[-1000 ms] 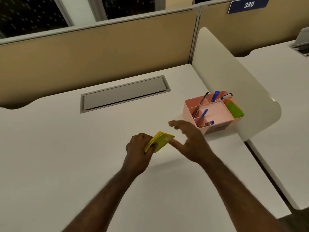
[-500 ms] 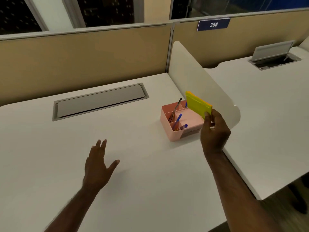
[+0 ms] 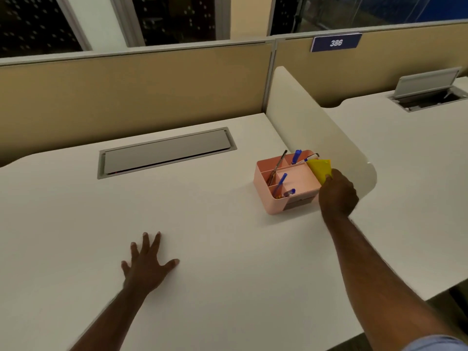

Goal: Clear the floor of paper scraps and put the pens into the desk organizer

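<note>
Over 1 pink organizer (image 3: 269, 198) w/ 4 pens, right hand (image 3: 338, 195) pinches yellow pad (image 3: 320, 168); left hand (image 3: 147, 264) spread flat.

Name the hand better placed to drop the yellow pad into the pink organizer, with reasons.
Right. The right hand already grips the yellow pad over the pink organizer, at its right-hand side. The left hand lies flat and empty on the desk, far from it.

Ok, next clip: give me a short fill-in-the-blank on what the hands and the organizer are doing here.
1. The right hand holds a pad of ____ sticky notes over the organizer.
2. The organizer is ____ in colour.
3. The left hand lies ____ on the desk.
4. The blue sign reads ____.

Missing: yellow; pink; flat; 386
</note>
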